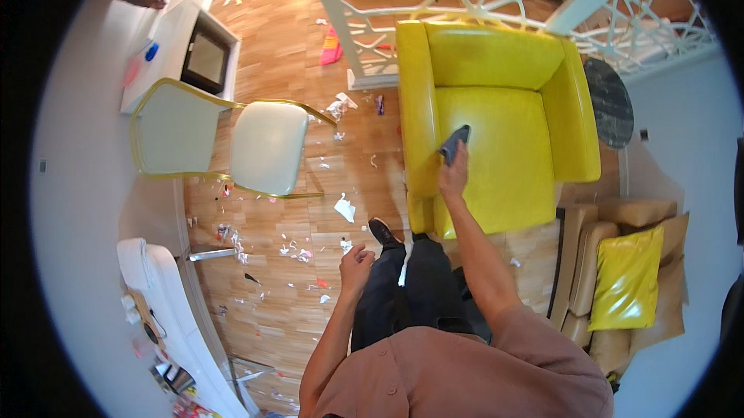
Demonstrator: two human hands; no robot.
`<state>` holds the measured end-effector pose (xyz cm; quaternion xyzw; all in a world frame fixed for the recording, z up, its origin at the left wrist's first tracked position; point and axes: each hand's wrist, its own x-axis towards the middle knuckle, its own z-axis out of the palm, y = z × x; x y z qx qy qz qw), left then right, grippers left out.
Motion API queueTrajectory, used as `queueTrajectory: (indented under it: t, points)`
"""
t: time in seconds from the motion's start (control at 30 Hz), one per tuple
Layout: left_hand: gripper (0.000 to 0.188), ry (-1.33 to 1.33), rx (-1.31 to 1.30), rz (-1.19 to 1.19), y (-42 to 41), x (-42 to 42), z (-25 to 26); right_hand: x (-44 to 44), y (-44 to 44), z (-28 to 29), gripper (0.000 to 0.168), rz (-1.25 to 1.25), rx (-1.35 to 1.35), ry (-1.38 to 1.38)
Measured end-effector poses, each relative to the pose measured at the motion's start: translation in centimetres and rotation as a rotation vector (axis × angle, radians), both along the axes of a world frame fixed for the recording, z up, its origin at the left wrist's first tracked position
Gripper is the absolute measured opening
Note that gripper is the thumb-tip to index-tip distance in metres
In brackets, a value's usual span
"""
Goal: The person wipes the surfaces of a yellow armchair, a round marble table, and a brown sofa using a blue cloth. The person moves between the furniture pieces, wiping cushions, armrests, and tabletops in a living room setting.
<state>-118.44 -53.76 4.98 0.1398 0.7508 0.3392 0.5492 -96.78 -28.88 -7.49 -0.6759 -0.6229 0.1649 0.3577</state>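
A yellow upholstered armchair (pixel 500 150) stands in front of me. My right hand (pixel 454 174) reaches over the left part of its seat and grips a grey cloth (pixel 454 144), close to the inner side of the left armrest. My left hand (pixel 356 267) hangs beside my left thigh above the floor, fingers loosely bent and somewhat apart, with nothing seen in it.
A cream chair with a gold frame (pixel 269 148) stands left. Paper scraps (pixel 344 209) litter the wood floor. Right are a tan sofa (pixel 583 270) with a yellow cushion (pixel 626 279) and a dark round table (pixel 608 103). Behind the armchair rises a white lattice partition (pixel 331 11).
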Motion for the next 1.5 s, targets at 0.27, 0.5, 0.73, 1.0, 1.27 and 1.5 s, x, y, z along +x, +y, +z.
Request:
queueTrajectory:
  t: [0.27,0.5,0.73,1.0,1.27,1.5]
  points:
    - [0.048,-0.05,-0.082,-0.168,-1.7,-5.1,-1.5,-7.0,-4.0,-1.9,0.089,0.108,-0.396,-0.322]
    - [0.04,-0.066,0.003,-0.26,5.9,-5.8,-1.8,-5.0,-0.8,-0.8,0.072,0.023,-0.649,0.038]
    - [0.039,-0.063,0.017,-0.517,14.2,-4.8,-5.1,-7.6,-1.7,-1.5,0.07,-0.193,-0.316,-0.145]
    - [0.035,-0.063,0.012,-0.704,23.9,-5.4,-7.3,-9.5,-1.4,-1.2,0.079,-0.217,-0.452,-0.356]
    - [0.036,-0.014,-0.016,-0.827,35.8,-7.0,-5.1,-11.0,4.4,-1.4,0.076,-0.293,-0.511,-0.33]
    - [0.032,0.059,0.095,-0.994,46.0,-8.2,-9.9,-15.7,21.5,-2.3,0.075,-0.3,-0.405,-0.242]
